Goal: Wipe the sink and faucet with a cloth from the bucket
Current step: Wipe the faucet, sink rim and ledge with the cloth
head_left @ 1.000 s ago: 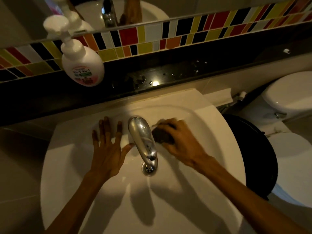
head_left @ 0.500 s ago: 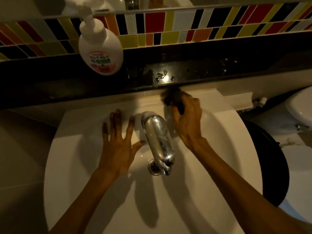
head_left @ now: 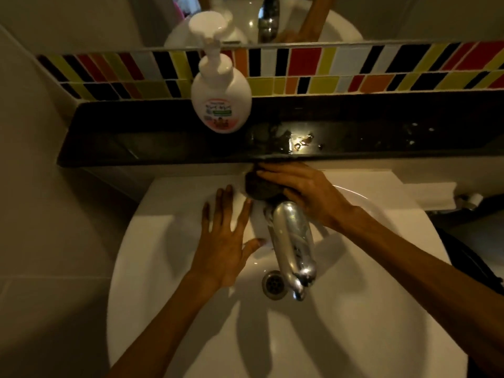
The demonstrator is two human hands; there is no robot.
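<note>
Nearest me the white sink [head_left: 341, 336] spreads out, its drain [head_left: 273, 284] under the tip of the chrome faucet [head_left: 293, 241]. My left hand [head_left: 223, 241] lies flat with fingers spread on the sink's back rim just left of the faucet, while my right hand [head_left: 302, 189] curls around the dark cloth [head_left: 257, 185], pressing it against the faucet's base. Beyond, a soap bottle [head_left: 221, 96] stands on the black ledge [head_left: 136, 137] below coloured tiles [head_left: 308, 66].

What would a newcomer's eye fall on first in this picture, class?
First the chrome faucet, shining at the centre over the white sink. Next the two hands beside it: the right hand presses a dark cloth behind the faucet's base, while the left hand lies flat on the sink. Then the bright tile strip and white soap bottle on the dark ledge behind.
</note>
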